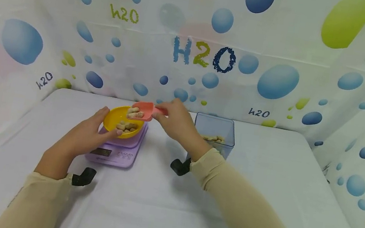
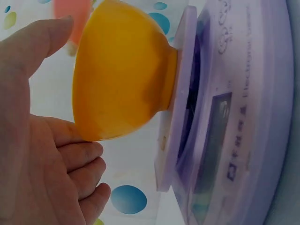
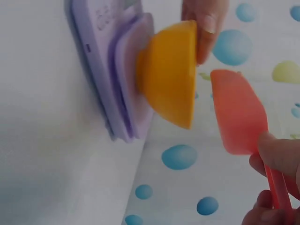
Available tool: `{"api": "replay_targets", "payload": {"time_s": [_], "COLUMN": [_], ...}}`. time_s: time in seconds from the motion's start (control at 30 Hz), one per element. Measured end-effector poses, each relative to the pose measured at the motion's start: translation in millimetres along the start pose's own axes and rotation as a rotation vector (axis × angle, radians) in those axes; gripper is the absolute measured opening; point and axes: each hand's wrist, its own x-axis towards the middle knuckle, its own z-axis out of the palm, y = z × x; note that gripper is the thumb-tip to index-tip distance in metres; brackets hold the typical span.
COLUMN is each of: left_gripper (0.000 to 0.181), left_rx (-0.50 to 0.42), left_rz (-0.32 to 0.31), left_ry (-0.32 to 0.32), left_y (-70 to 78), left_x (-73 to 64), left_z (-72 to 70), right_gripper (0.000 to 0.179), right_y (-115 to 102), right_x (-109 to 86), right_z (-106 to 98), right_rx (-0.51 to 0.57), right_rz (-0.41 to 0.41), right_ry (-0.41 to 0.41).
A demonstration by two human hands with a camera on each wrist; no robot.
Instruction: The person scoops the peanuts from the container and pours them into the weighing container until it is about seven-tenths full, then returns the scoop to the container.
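Note:
A yellow bowl [image 1: 118, 114] with several peanuts [image 1: 126, 126] in it stands on a purple kitchen scale [image 1: 129, 157]. My left hand [image 1: 87, 135] holds the bowl by its rim, thumb on the near side and fingers round the left side. Over the bowl's right part is a pink scoop [image 1: 147, 111] carrying a few peanuts [image 1: 135, 113]. My right hand [image 1: 178, 119] grips the scoop's handle [image 3: 277, 190] between thumb and fingers. From the right wrist, the scoop's underside shows, apart from the bowl [image 3: 171, 75].
A clear bluish plastic box [image 1: 216, 125] holds more peanuts [image 1: 213, 138] and stands right of the scale, partly behind the right wrist. A white cloth covers the table [image 1: 151, 220]. Behind it hangs a dotted curtain [image 1: 156, 50]. Black camera mounts [image 1: 180, 167] stick out at both wrists.

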Motion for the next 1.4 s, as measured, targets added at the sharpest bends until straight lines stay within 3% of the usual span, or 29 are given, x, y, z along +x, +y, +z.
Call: {"api": "replay_targets", "payload": {"time_s": [0.17,0.4,0.6,0.73,0.87,1.07,1.23,1.4], "left_gripper": [0.108,0.108,0.109,0.109,0.110,0.105,0.101,0.098], "left_rx": [-0.002,-0.004,-0.002,-0.001,-0.006,-0.012,-0.032,-0.051], "left_rz": [0.018,0.010,0.003,0.005,-0.002,0.030,0.094,0.167], "left_ry": [0.009,0.016,0.019,0.021,0.016,0.084,0.133,0.121], "left_y": [2.4,-0.1,-0.6,0.2,1.4,10.3,30.3,63.6], "left_x": [1.3,0.3,0.6,2.2,3.1,0.7,-0.4,7.6], "left_z": [1.9,2.3,2.5,2.8,2.2,-1.9,-3.5,4.2], "right_gripper": [0.038,0.030,0.025,0.025,0.029,0.031,0.029,0.026], "right_y": [-4,-6,-2,3,11,42,77,104], "right_x": [-3.0,-8.8,-10.8,-13.4,-21.2,-42.5,-65.0,-85.8], "right_z": [13,20,16,6,-14,-56,-93,-122], "right_rx": [-0.208,-0.483,-0.576,-0.536,-0.424,-0.297,-0.304,-0.363], "right_rz": [-0.094,-0.367,-0.527,-0.516,-0.442,-0.354,-0.324,-0.328], "right_ry": [0.087,0.227,0.381,0.403,0.354,0.329,0.351,0.362]}}
